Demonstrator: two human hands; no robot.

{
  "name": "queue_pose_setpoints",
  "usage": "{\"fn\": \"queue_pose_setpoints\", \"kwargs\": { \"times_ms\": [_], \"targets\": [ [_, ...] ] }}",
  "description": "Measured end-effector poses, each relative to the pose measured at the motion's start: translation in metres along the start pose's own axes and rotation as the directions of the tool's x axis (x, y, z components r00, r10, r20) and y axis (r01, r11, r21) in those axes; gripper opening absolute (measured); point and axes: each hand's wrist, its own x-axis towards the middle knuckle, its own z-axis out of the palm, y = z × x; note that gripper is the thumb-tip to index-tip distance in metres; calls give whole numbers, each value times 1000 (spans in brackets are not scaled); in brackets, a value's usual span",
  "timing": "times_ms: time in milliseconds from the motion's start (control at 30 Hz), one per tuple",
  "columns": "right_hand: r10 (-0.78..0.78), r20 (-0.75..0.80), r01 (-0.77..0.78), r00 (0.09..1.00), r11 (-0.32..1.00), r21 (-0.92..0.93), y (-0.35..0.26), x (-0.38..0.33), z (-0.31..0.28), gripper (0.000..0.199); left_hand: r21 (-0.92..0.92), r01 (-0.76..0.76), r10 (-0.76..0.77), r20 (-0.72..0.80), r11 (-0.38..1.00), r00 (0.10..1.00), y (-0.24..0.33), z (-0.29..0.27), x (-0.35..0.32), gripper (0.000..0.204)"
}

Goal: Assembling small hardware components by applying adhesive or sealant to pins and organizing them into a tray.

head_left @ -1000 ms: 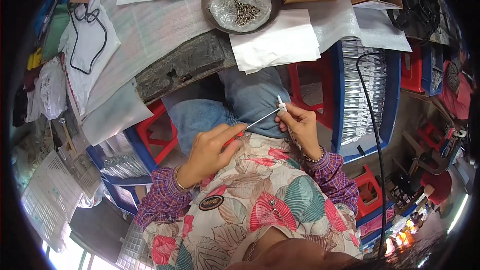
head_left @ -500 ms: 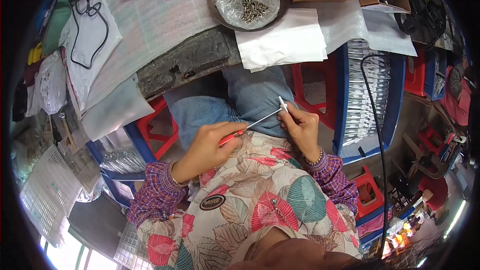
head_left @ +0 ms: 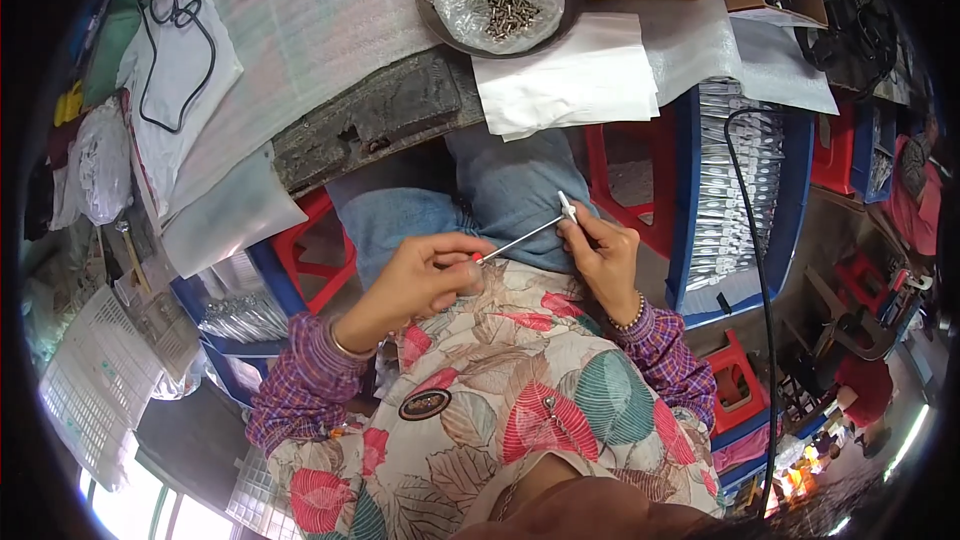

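Observation:
Over my lap, my left hand (head_left: 425, 280) is closed around a screwdriver (head_left: 522, 241). A bit of its red handle shows at the fingertips; the rest is hidden by the hand. Its thin metal shaft slants up and right, with the tip at a small white plastic part (head_left: 567, 208). That part is pinched between the thumb and fingers of my right hand (head_left: 606, 256). Whether the tip sits in a screw is too small to tell.
Ahead on the covered workbench (head_left: 330, 35) stands a round pan (head_left: 432, 15) with small metal pieces in plastic bags. White sheets (head_left: 565, 80) hang over its edge. Blue crates of metal-and-white parts flank me, one at right (head_left: 680, 210), one at left (head_left: 280, 280). A black cable (head_left: 757, 270) hangs at right.
My left hand's fingers have rolled around the screwdriver handle, and less of the red shows. My right hand and the white part stay almost in place.

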Motion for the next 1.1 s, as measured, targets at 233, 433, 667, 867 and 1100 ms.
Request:
{"fn": "queue_pose_setpoints", "kwargs": {
  "times_ms": [233, 433, 667, 867, 1100],
  "targets": [
    [-107, -24, 108, 994, 993, 49, -5, -5, 5, 22, -655, 587, -404, 430, 476, 807, 4, -11, -2, 30],
    [-78, 69, 81, 995, 996, -43, -6, -5, 1, 22, 74, -37, 45, -101, 997, 994, -10, 10, -7, 25],
    [-56, 63, 58, 996, 998, -36, -2, -3, 3, 22, 304, -87, 128, -116, 949, 985, 6, 8, -4, 24],
    [-128, 13, 128, 992, 992, -11, -3, -4, 7, 20, -214, 232, -249, -55, 949, 967, -3, 6, -4, 26],
    [-67, 67, 67, 995, 998, -2, -1, 0, 4, 21, 676, -195, 347, -95, 711, 933, 4, 16, -12, 28]
  ]
}}
